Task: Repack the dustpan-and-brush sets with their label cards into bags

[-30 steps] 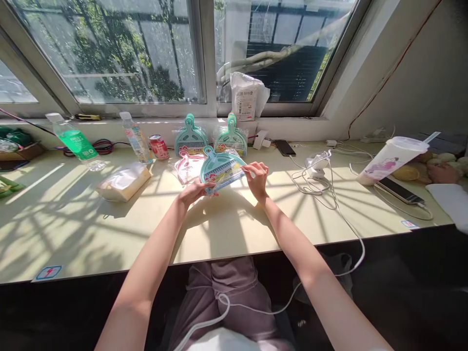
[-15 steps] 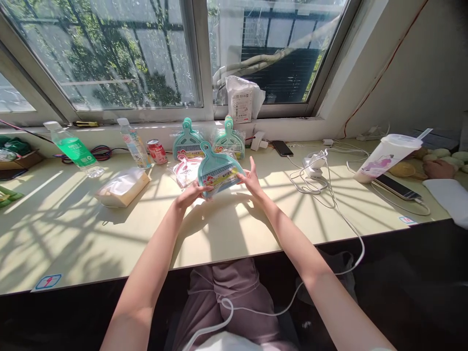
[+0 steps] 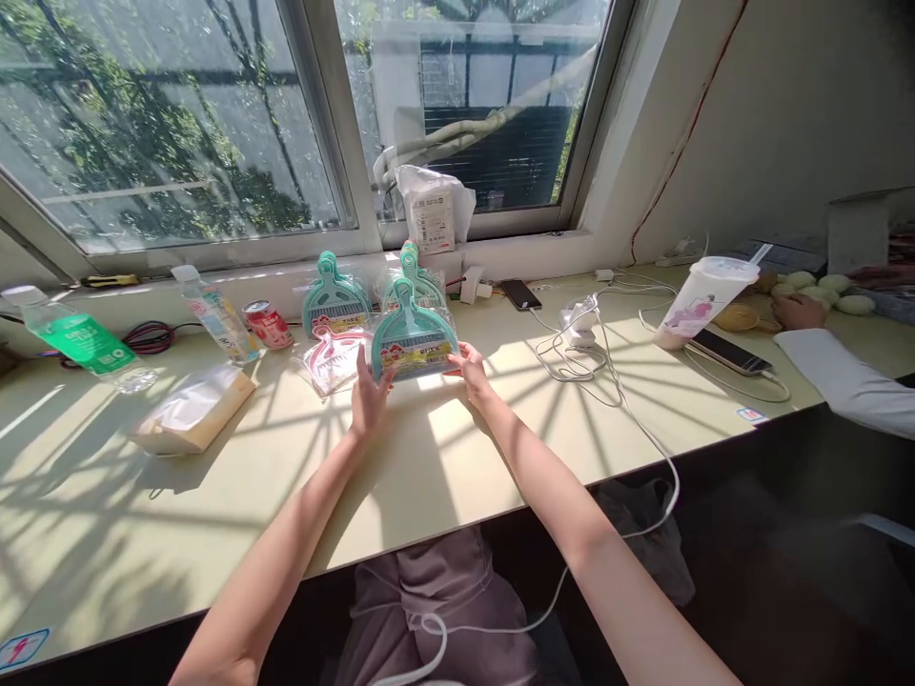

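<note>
Holding: both hands grip one packaged teal dustpan set [image 3: 413, 335], upright over the desk [image 3: 443, 448].
Left hand [image 3: 370, 393]: fingers clamped on its lower left edge.
Right hand [image 3: 470, 372]: fingers clamped on its lower right corner.
Behind it: two more teal sets [image 3: 335, 297], a pink set [image 3: 330, 360] lying flat.
Far right: another person's hand [image 3: 797, 310] beside a lidded cup [image 3: 699, 303].

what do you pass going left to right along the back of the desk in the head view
green bottle → clear bottle → red can → teal dustpan in both hands → black phone → white charger → lidded cup with straw
</note>
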The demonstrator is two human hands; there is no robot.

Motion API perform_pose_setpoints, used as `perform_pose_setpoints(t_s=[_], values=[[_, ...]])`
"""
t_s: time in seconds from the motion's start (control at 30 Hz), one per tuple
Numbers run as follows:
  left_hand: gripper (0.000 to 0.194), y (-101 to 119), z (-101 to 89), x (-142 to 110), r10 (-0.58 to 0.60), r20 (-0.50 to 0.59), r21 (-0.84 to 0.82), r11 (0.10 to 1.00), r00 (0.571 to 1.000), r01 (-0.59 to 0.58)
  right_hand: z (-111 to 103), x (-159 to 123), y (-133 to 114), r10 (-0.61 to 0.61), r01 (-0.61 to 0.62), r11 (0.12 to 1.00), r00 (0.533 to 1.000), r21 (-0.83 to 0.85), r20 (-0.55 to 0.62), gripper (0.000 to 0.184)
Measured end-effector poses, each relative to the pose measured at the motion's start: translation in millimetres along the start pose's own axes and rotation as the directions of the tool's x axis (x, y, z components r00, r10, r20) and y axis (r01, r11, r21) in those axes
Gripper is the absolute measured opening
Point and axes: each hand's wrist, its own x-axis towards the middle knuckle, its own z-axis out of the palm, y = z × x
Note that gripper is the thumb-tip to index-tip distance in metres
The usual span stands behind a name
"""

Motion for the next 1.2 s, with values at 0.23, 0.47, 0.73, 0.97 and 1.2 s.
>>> perform_pose_setpoints(t_s=[0.23,0.47,0.73,0.97,1.2], values=[[0.022,3,3.8,56,-0.113,0.018,0.028,0.993,0.993,0.112,3,12,-1,-0.231,0.164,0.907,0.964,-0.387,-0.133,0.020],[0.010,14,40.6,107,-0.089,0.072,0.338,0.939,0.993,0.060,-20,61,-15,-0.320,0.138,0.789,0.924,-0.598,-0.209,0.014],[0.013,-10,52.8,144,-0.083,-0.034,0.316,0.944,0.996,0.090,6,118,-4,-0.384,0.205,0.702,0.915,-0.681,-0.120,0.022],[0.022,-36,59.3,163,-0.032,-0.164,0.283,0.956,0.986,0.079,27,153,14,-0.308,0.129,0.749,0.936,-0.650,-0.169,0.031],[0.038,-48,65.6,174,-0.021,-0.125,0.282,0.958,0.992,0.056,23,160,14,-0.262,0.107,0.723,0.957,-0.682,-0.128,0.009]])
